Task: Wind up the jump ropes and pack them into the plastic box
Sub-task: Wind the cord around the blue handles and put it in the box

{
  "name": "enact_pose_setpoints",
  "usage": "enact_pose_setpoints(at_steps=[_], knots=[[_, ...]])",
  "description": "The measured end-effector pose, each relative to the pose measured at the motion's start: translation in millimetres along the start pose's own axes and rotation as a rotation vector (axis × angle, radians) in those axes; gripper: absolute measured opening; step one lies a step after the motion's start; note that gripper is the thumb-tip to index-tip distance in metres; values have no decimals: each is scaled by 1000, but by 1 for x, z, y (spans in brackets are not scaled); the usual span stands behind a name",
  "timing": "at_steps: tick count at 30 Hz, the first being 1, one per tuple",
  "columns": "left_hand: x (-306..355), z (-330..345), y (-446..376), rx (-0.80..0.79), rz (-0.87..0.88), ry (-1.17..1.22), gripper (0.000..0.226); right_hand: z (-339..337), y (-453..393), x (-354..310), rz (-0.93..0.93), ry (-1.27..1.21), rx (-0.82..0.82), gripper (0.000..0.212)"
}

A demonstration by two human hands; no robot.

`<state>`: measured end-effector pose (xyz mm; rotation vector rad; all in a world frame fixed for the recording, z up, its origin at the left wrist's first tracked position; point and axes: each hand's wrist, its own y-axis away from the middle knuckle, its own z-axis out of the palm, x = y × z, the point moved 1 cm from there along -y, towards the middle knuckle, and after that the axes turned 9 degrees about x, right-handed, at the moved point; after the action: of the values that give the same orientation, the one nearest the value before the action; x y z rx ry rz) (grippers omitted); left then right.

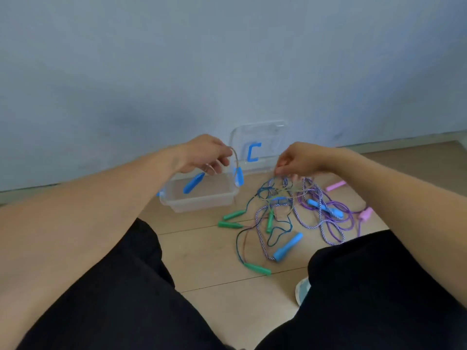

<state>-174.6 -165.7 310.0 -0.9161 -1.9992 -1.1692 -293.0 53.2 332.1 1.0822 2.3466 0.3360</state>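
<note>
My left hand (206, 154) is raised over the clear plastic box (202, 203) and grips a thin beige rope (235, 160); a blue handle (193, 183) hangs below the hand over the box. To the right, my right hand (298, 159) pinches strands at the top of a tangled pile of jump ropes (300, 210) on the floor. The pile holds green handles (233, 215), blue handles (288, 246) and striped purple and white cords.
The box's clear lid (260, 145) with a blue latch leans against the grey wall behind. Pink handles (336, 185) lie at the pile's right edge. My black-trousered legs (121, 299) flank the wooden floor (214, 261), and a shoe tip (302, 290) shows by the right leg.
</note>
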Motion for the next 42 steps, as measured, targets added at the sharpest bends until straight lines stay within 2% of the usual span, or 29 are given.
enact_pose_setpoints(at_steps=[3, 5, 6, 8, 9, 11, 13, 14, 16, 19, 23, 26, 30, 32, 34, 37, 39, 40, 42], knots=[[20, 8, 9, -161, 105, -81, 35, 7, 10, -11, -64, -594, 23, 14], [22, 22, 13, -239, 170, -96, 48, 5, 12, -17, -93, -824, 18, 14], [21, 30, 13, -263, 197, -65, 45, 2, 11, -18, -107, -876, 27, 15], [18, 45, 10, -250, 235, 14, 24, -5, 8, -18, -117, -934, 44, 17], [18, 49, 7, -226, 262, -3, 19, -8, 6, -17, -115, -934, 55, 17], [19, 50, -4, -212, 304, -168, 29, -13, 0, -11, -85, -906, 123, 17], [16, 46, -16, -236, 274, -348, 31, -21, -8, 2, -28, -878, 266, 16], [11, 42, -24, -235, 247, -428, 28, -27, -12, 10, -5, -808, 365, 16], [0, 37, -42, -215, 189, -564, 22, -39, -18, 30, 24, -506, 531, 16], [-5, 35, -61, -143, 92, -730, 26, -50, -22, 57, 90, -228, 579, 18], [1, 31, -64, -121, -98, -877, 27, -46, -29, 79, 226, -140, 630, 25], [-1, 28, -68, -142, -166, -815, 25, -18, -43, 81, 277, -157, 490, 30], [-7, 25, -76, -53, -125, -616, 28, 37, -57, 70, 236, 103, -3, 38], [-8, 21, -77, 10, -94, -516, 27, 65, -61, 74, 270, 177, -158, 32], [-9, 14, -76, 103, -44, -436, 25, 90, -65, 85, 351, 209, -143, 24], [-8, -2, -72, 211, 1, -357, 25, 128, -72, 101, 490, 115, 0, 12], [-5, -11, -69, 253, 22, -443, 24, 152, -75, 101, 555, 34, 15, 8], [-4, -15, -67, 261, 25, -534, 22, 167, -78, 101, 581, -10, 24, 11], [-5, -18, -63, 233, -7, -719, 16, 198, -84, 102, 605, -122, 97, 35]])
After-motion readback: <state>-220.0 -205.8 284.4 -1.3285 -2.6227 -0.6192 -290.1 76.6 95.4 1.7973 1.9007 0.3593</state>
